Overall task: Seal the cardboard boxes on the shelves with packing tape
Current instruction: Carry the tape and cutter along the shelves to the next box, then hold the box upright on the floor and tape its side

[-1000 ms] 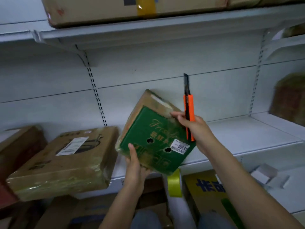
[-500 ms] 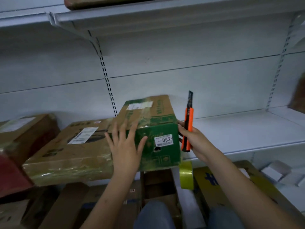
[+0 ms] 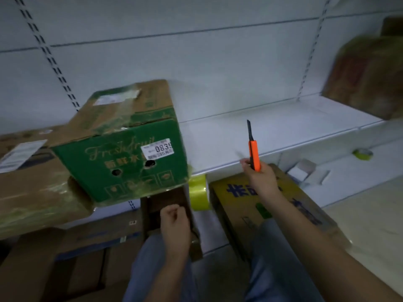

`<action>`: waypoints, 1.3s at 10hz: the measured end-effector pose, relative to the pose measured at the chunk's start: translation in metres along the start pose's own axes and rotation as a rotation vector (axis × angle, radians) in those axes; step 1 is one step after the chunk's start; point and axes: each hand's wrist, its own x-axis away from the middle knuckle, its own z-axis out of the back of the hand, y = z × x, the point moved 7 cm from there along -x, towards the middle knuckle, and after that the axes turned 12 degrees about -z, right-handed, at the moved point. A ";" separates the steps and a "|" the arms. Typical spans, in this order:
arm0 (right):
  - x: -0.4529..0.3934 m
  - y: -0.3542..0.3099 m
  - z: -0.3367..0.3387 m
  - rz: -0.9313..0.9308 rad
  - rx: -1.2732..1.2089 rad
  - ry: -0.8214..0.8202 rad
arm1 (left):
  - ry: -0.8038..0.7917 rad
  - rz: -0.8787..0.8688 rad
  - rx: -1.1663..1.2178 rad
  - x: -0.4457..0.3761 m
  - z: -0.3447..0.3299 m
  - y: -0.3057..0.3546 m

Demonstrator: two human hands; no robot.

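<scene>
Green box [image 3: 122, 153] sits closed on shelf [image 3: 272, 136], contents hidden; left hand [image 3: 174, 223] curled, holding nothing; right hand [image 3: 261, 179] grips orange knife [image 3: 254, 153]; tape roll [image 3: 198, 192] below shelf edge

A white metal shelf [image 3: 272, 127] is carrying a green fruit box [image 3: 122, 147], which is overhanging its front edge and leaning on a flat brown box [image 3: 32, 188] to its left. Far right, what looks like another brown box [image 3: 368, 73] is sitting blurred.
</scene>
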 end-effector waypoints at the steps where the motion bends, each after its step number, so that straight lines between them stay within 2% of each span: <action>1: -0.005 0.045 0.050 -0.135 -0.074 0.132 | -0.279 0.172 -0.153 0.017 -0.042 -0.047; 2: -0.019 0.097 0.095 -0.336 -0.219 0.275 | -0.607 0.283 -0.299 0.042 -0.101 -0.096; 3: -0.037 0.149 0.128 -0.491 -0.224 0.344 | -0.892 0.322 -0.494 0.075 -0.159 -0.142; 4: -0.048 0.185 0.145 -0.608 -0.223 0.296 | -1.023 0.454 -0.565 0.114 -0.200 -0.181; 5: -0.057 0.196 0.161 -0.646 -0.233 0.294 | -0.980 0.667 -0.576 0.162 -0.226 -0.253; 6: -0.064 0.209 0.162 -0.724 -0.277 0.227 | -0.844 0.631 -0.456 0.181 -0.249 -0.279; 7: -0.069 0.223 0.152 -0.817 -0.159 0.088 | -0.595 0.741 -0.262 0.196 -0.260 -0.295; 8: -0.074 0.216 0.156 -0.776 -0.056 0.071 | -0.449 0.968 -0.044 0.195 -0.262 -0.266; 9: -0.082 0.198 0.184 -0.561 0.243 0.230 | -0.304 1.109 0.124 0.177 -0.250 -0.234; 10: -0.078 0.178 0.231 -0.288 0.217 0.545 | -0.246 1.185 0.339 0.157 -0.246 -0.173; 11: -0.065 0.164 0.270 -0.153 0.120 0.780 | -0.321 1.037 0.407 0.129 -0.241 -0.097; 12: -0.055 0.171 0.297 -0.217 0.056 0.866 | -0.310 0.853 0.490 0.094 -0.229 -0.036; 13: -0.040 0.175 0.316 -0.255 0.005 0.873 | -0.360 0.850 0.588 0.080 -0.214 -0.001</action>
